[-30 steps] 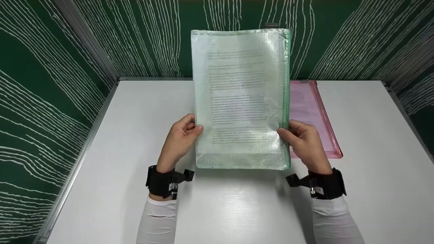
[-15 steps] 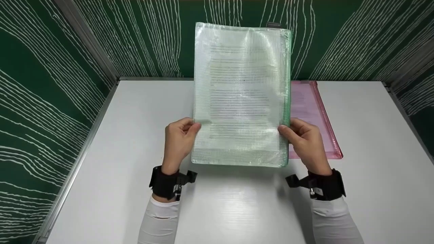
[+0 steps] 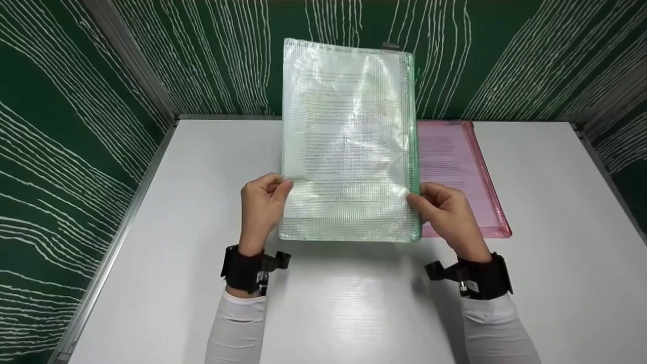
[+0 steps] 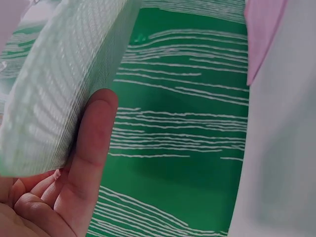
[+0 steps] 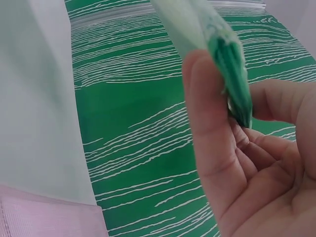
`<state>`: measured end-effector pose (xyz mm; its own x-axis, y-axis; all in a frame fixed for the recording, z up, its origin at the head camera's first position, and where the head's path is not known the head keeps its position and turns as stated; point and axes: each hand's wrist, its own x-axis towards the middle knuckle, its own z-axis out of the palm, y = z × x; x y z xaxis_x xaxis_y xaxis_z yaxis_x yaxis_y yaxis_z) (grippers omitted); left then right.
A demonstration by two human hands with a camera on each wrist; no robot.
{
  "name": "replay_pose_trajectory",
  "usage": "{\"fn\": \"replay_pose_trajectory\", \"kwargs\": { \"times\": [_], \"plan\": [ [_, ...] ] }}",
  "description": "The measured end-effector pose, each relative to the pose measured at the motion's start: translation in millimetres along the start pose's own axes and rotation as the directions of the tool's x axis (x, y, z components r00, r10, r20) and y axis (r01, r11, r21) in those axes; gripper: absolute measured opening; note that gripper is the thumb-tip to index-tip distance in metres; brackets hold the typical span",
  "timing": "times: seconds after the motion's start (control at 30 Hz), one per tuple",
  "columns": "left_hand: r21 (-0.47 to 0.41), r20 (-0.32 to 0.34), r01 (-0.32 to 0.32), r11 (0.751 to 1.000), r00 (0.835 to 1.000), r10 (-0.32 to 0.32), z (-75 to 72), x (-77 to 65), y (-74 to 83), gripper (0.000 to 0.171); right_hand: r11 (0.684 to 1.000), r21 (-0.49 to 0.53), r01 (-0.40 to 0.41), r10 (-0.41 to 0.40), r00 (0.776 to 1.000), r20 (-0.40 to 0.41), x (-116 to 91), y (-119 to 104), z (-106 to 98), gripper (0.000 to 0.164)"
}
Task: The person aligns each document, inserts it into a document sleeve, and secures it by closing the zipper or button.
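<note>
Printed text on the sheets inside the translucent green-edged mesh zip pouch (image 3: pixel 349 141): washed out by glare, illegible. Left part of the flat pink zip pouch (image 3: pixel 457 172) on the white desk (image 3: pixel 167 242): hidden behind the green one. Fingers of both hands behind the held pouch: out of sight in head view. Wrist views: pouch cropped, blurred close-up.

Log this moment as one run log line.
left hand: grips green mesh pouch left edge | right hand: grips right edge | pouch: lifted off table | pink pouch: flat behind

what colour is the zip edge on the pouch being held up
Green, along the mesh pouch's right edge; clearest in the right wrist view.
</note>
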<state>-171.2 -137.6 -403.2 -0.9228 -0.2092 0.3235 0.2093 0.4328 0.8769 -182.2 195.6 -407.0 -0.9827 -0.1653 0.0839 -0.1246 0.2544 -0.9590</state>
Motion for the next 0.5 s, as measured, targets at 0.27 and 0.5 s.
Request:
{"fn": "replay_pose_trajectory", "kwargs": {
  "times": [0.27, 0.5],
  "plan": [
    [0.024, -0.002, 0.003, 1.000, 1.000, -0.003, -0.6, 4.2, -9.5, 0.010, 0.999, -0.049, -0.022, 0.022, 1.000, 0.003, 4.7, 6.6, 6.8, 0.021],
    [0.058, -0.009, -0.001, 0.998, 1.000, 0.001, 0.3, 6.6, -19.7, 0.011, 0.997, -0.066, -0.041, 0.044, 0.998, 0.051, 7.6, 13.4, 9.1, 0.023]
  ]
}}
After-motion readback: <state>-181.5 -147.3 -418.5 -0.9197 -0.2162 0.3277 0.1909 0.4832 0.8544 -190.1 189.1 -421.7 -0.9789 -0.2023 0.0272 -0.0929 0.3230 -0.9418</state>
